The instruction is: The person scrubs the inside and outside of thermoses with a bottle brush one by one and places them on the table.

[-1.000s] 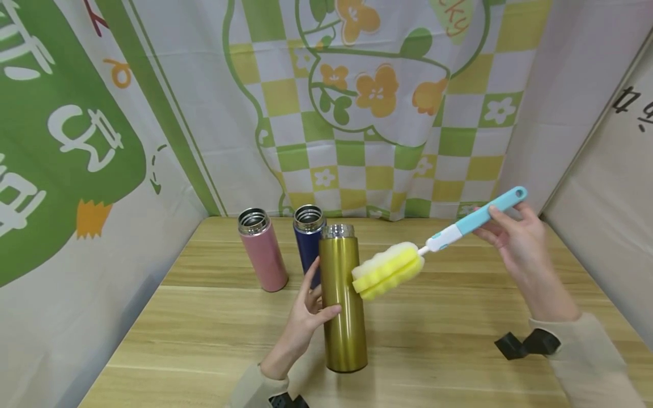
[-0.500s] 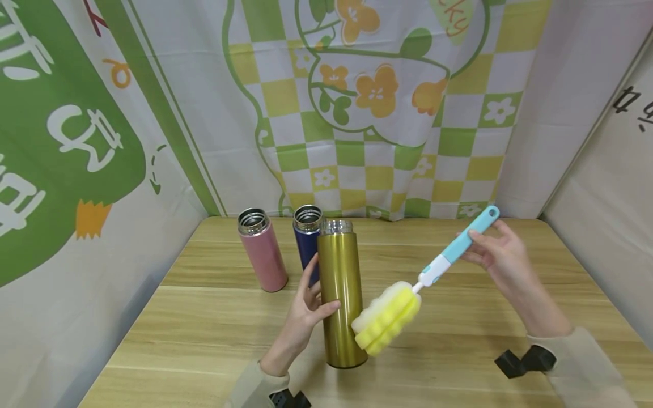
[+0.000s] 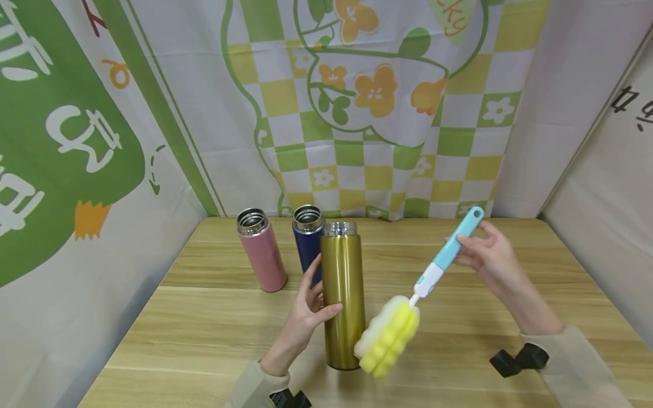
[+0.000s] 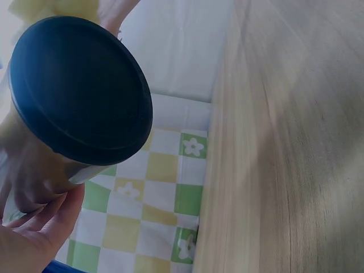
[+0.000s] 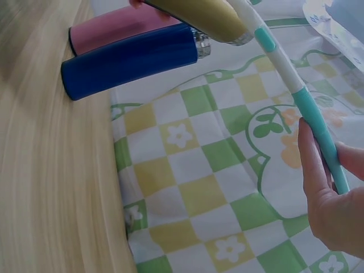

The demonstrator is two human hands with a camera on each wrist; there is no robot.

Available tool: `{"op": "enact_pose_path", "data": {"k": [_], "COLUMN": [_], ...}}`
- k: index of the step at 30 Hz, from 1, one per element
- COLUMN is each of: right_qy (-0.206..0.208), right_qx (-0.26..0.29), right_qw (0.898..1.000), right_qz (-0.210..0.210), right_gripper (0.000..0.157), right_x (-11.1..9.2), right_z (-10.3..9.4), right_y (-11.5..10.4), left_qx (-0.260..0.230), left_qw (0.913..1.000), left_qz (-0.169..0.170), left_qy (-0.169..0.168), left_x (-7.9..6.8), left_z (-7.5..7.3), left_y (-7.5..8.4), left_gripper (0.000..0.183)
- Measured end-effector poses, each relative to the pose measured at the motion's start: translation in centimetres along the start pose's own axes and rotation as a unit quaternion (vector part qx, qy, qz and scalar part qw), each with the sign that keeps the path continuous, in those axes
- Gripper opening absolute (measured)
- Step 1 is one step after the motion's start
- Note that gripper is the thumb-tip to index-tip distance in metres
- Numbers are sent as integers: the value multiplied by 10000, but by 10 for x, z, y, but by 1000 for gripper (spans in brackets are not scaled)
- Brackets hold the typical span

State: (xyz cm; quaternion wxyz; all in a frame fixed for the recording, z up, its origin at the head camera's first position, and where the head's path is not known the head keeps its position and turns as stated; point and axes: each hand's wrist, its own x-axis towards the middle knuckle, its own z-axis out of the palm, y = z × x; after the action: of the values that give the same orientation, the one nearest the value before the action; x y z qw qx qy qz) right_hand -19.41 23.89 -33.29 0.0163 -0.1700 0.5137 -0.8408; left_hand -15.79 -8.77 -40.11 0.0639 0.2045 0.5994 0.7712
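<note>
My left hand (image 3: pixel 302 324) grips a tall gold thermos bottle (image 3: pixel 344 283) around its side, fingers behind and thumb in front. The bottle is uncapped and held upright; in the left wrist view its dark round base (image 4: pixel 82 91) shows from below, raised off the table. With my right hand (image 3: pixel 491 259) I pinch the light blue handle (image 3: pixel 453 246) of a bottle brush between thumb and fingers. Its yellow and white sponge head (image 3: pixel 391 334) points down and left, overlapping the lower right side of the gold bottle in the head view.
A pink bottle (image 3: pixel 264 255) and a dark blue bottle (image 3: pixel 308 243), both uncapped, stand on the wooden table (image 3: pixel 194 317) behind the gold one. A checked, flower-printed cloth (image 3: pixel 352 164) hangs along the back edge. Pale printed sheets hang at both sides.
My right hand has moved left and a little down, and the brush has swung steeper, its sponge head dropping from the gold bottle's middle to near its base. My left hand barely moved.
</note>
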Motion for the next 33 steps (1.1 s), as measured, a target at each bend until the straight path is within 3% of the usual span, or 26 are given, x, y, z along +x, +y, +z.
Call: {"op": "enact_pose_path", "data": {"k": [11, 18, 33], "right_qy": [650, 1151, 1792], "right_qx": [686, 1229, 1444], "right_qw": [9948, 9845, 9699], "right_qz": [-372, -488, -797], "right_gripper": [22, 21, 24], "right_x": [14, 20, 21], "right_z": [2, 0, 0], "right_y": [-20, -30, -40], "left_qx": [216, 268, 268], "left_qw": [9989, 9985, 9977], "left_qz": [98, 91, 60], "left_qy": [-399, -479, -616], "left_x": [-4, -6, -8], "left_z": [-1, -3, -5], "left_y": [1, 0, 2], "left_gripper": [90, 88, 88]}}
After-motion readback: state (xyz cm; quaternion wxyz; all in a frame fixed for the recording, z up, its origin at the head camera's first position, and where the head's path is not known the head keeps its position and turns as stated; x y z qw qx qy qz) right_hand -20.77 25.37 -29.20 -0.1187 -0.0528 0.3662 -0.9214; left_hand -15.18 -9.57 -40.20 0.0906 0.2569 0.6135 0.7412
